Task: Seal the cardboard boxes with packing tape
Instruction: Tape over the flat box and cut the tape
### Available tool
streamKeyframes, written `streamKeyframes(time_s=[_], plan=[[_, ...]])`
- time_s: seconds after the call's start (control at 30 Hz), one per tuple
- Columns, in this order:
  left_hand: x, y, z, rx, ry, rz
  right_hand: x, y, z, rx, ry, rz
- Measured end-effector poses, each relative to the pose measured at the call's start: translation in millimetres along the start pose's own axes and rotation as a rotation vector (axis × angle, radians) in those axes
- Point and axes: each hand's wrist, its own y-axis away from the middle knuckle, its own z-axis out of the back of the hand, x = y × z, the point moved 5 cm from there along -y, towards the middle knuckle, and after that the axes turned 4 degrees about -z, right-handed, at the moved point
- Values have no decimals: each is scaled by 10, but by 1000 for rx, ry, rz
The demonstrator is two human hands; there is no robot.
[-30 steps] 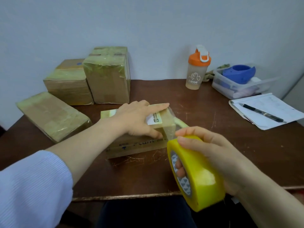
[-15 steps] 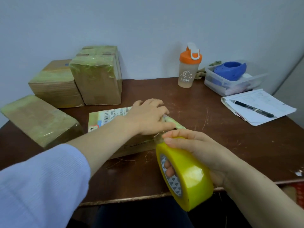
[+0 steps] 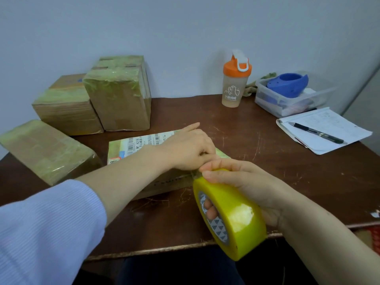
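A flat cardboard box [image 3: 141,145] with a shipping label lies in the middle of the brown table [image 3: 257,161]. My left hand [image 3: 191,149] rests on its right end, fingers curled and pinching the tape strip at the box's near right corner. My right hand [image 3: 240,182] grips a big yellow roll of packing tape [image 3: 232,214], thumb through its core, right beside that corner. A short stretch of tape runs from the roll to the box.
Three taped boxes stand at the back left: a low one [image 3: 45,149], a middle one [image 3: 65,105] and a tall one [image 3: 119,93]. An orange-capped shaker bottle [image 3: 235,81], a clear tub [image 3: 287,99] with a blue object, and a notepad [image 3: 324,128] with a pen lie right.
My left hand slid from the top label to the box's right end and curled onto the tape. The roll in my right hand came closer to the box corner.
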Motion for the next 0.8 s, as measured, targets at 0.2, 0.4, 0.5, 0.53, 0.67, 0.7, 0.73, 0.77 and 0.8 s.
streamKeyframes(time_s=[0.2,0.4,0.5,0.53,0.67,0.7,0.73,0.77,0.8], plan=[[22,20,232,11,550,237,14,23,-18,-7,-6,1],[370,712,259,401,99,497,1,49,-9,-8,-13,-4],[420,773,237,312,323,517,41,95,-42,28,26,-18],[458,772,254,288,430,513,83,133,-52,52,29,-12],[524,836,323,359,776,499,482,301,-60,164,-87,138],[526,851,326,372,793,499,602,301,-71,185,-106,173],[530,845,340,348,756,508,716,271,-89,187,-102,196],[550,818,365,279,662,523,816,213,-106,171,-86,207],[569,783,399,181,544,535,902,129,-126,149,-71,210]])
